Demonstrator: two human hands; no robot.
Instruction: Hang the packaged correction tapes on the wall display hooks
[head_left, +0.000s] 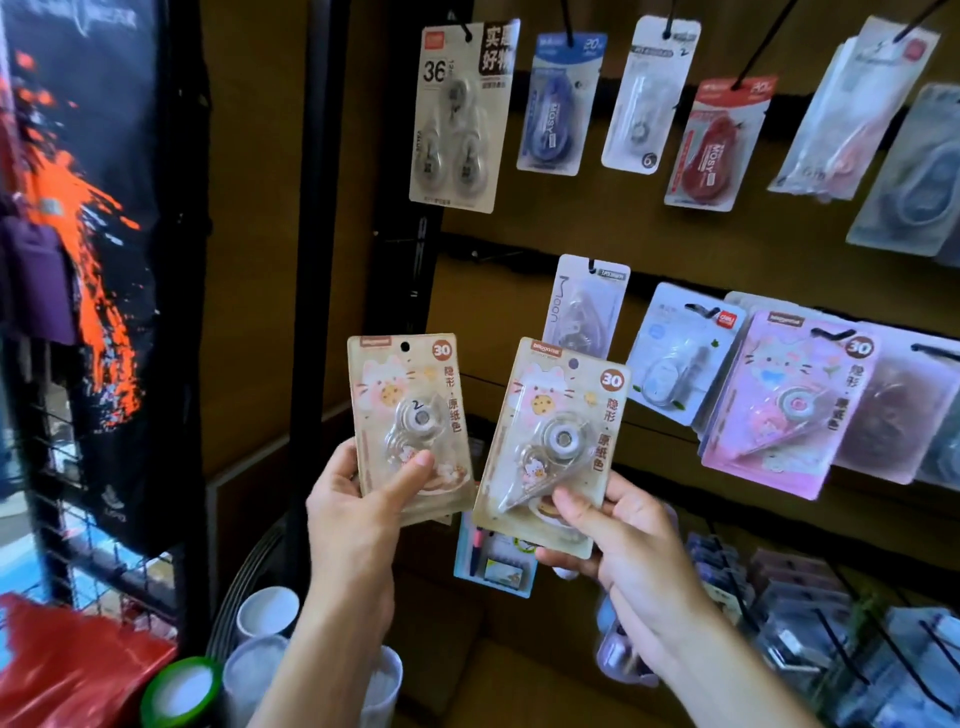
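left hand (358, 499) pinching pack (410, 423), right hand (618, 540) likewise

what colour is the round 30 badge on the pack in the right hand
Dark red with white digits, head view.

Two beige cat-printed correction tape packs are sitting side by side at centre frame. The left pack (410, 426) is standing upright, while the right pack (553, 441) is tilting rightward, partly covering hanging goods.
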